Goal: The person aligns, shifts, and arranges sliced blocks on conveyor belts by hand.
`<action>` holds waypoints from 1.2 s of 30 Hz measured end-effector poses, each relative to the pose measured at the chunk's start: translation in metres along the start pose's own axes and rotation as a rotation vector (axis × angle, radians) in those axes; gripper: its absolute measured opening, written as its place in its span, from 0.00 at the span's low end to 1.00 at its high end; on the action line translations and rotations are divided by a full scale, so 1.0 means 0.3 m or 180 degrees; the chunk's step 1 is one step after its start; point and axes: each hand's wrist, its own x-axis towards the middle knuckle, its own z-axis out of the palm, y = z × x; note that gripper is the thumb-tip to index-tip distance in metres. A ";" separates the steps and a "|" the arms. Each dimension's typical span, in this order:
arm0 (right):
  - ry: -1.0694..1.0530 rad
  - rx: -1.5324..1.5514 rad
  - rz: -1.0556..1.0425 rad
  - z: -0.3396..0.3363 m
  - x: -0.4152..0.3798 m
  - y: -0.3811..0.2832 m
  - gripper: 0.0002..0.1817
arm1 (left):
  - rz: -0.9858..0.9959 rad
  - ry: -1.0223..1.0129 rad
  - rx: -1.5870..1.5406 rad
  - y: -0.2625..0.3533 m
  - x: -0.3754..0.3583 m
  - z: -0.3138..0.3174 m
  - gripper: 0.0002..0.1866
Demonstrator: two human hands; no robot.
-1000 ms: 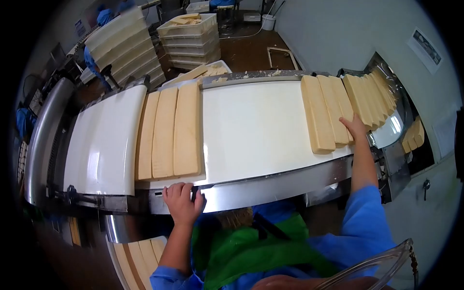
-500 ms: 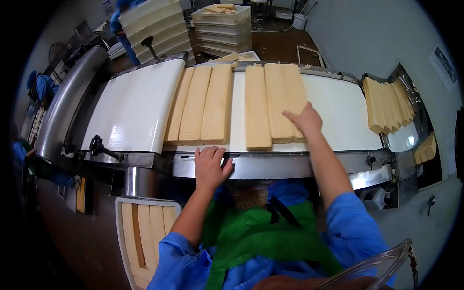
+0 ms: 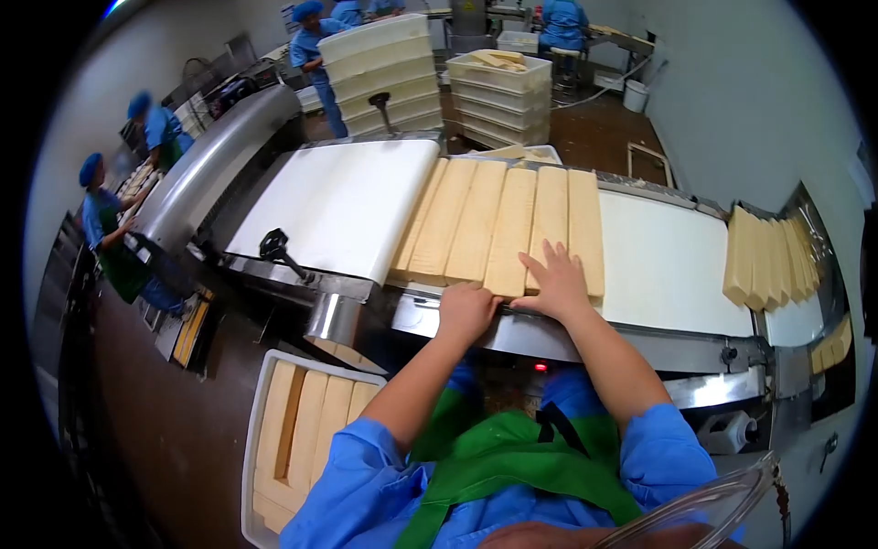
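Observation:
Long pale-yellow blocks [image 3: 514, 220] with faint ridges lie side by side on the white conveyor belt [image 3: 672, 256]. My right hand [image 3: 560, 285] rests on the near part of the row, fingers spread, thumb reaching left along the near ends. At the front edge, my left hand [image 3: 468, 311] is closed against the near ends of the blocks to its left. Its fingers are bent and its thumb points toward my right thumb. Anything under those fingers is hidden.
A white tub [image 3: 259, 448] of similar blocks stands at lower left. Leaning blocks [image 3: 766, 261] are grouped at the belt's right end. Stacked crates [image 3: 498, 96] stand behind. A metal roller cover [image 3: 215, 165] and black knob [image 3: 274, 245] sit left. Co-workers [image 3: 114, 229] are farther left and back.
The right-hand blocks have moved left, closing the gap between the two groups. My right hand has come down toward the near ends; my left hand has closed. The view has shifted.

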 end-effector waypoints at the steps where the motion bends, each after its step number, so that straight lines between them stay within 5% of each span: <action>1: -0.0091 0.0080 0.0175 -0.001 0.009 0.006 0.52 | -0.0208 -0.0152 0.0122 0.005 0.024 0.004 0.11; 8: 0.0158 0.0160 0.0194 0.028 0.006 0.064 0.47 | -0.0206 -0.0589 0.0318 0.007 0.110 -0.008 0.13; 12: 0.0775 0.0536 0.0486 -0.032 -0.093 0.359 0.42 | -0.0266 -0.0719 0.0047 -0.042 0.025 -0.091 0.15; 14: 0.0832 -0.0108 0.1118 -0.011 -0.131 0.613 0.42 | 0.0116 0.0281 0.0068 -0.082 -0.060 -0.037 0.27; 15: 0.0640 -0.0440 0.1510 -0.031 -0.154 0.738 0.42 | -0.0037 -0.0031 -0.0049 -0.103 -0.079 -0.012 0.36; 22: -0.0280 -0.1015 0.3966 -0.212 -0.354 1.251 0.44 | -0.0228 0.0070 -0.0170 -0.119 -0.083 0.010 0.36; 29: -0.0079 -0.1170 0.3934 -0.152 -0.434 1.353 0.45 | -0.0116 0.0173 -0.0131 -0.117 -0.086 0.010 0.36; 36: -0.0250 -0.0999 0.3191 -0.222 -0.810 1.469 0.50 | -0.0282 0.0098 -0.0038 -0.112 -0.091 0.020 0.35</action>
